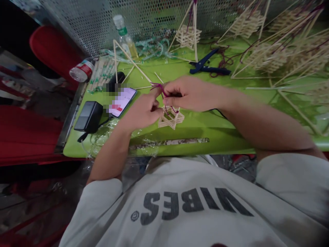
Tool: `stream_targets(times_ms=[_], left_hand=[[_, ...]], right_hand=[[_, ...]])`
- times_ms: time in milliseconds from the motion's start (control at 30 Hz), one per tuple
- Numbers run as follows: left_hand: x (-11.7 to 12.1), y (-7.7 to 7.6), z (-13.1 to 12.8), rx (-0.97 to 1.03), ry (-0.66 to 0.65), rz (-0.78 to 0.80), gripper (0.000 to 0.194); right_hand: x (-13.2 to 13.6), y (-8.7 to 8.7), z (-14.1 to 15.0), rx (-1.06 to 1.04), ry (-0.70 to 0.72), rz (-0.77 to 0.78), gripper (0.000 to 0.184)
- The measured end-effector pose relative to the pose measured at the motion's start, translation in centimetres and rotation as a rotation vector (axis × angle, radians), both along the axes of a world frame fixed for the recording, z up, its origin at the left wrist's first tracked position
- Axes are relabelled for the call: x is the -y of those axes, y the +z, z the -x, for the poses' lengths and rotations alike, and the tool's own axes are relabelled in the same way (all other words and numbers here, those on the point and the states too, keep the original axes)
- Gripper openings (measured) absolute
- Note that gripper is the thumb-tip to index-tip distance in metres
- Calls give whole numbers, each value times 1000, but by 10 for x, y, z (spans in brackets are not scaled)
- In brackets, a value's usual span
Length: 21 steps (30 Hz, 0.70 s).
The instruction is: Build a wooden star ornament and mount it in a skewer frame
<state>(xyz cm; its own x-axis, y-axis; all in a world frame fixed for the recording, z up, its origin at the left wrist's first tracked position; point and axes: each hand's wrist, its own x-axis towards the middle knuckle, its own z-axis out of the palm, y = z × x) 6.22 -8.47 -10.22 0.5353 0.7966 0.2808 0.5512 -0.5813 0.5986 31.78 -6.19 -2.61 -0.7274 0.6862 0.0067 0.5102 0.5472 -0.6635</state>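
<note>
Both hands meet over the green table, closed around purple string (157, 84). My right hand (190, 92) pinches the string between thumb and fingers. My left hand (144, 108) is closed at the same string, its index finger stretched up against the right fingertips. The string comes from the corner of a thin stick frame (133, 63) leaning up on the left, and strands hang down to a star-shaped stack of sticks (171, 118). That stack lies on the table just below my fingers. Exactly how the string runs between the fingertips is hidden.
Dark blue pliers (205, 63) lie beyond my right hand. To the left are a lit phone (123, 101), a black power bank (88, 116) and bundled wrapped sticks (102, 72). Bottles (125, 37) stand behind. More stick lanterns (272, 55) fill the right side.
</note>
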Motion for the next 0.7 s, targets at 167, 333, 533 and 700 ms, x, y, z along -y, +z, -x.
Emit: stream_targets(times_ms=[167,333,533,700], left_hand=[[-2,2,-3,-99,92,-188,64],[-12,-8,0,183,-23,-104,66],[-16,-24,-16,600,-60,111,77],[-4,-24,-29,628,84,-9,74]], right_hand=[[1,5,-1,48,20,16,37],[-1,2,-2,28,-9,8,39],[-8,-10,-1,-14,16,-15,31],[-6,-10,-2,-25,75,26,29]])
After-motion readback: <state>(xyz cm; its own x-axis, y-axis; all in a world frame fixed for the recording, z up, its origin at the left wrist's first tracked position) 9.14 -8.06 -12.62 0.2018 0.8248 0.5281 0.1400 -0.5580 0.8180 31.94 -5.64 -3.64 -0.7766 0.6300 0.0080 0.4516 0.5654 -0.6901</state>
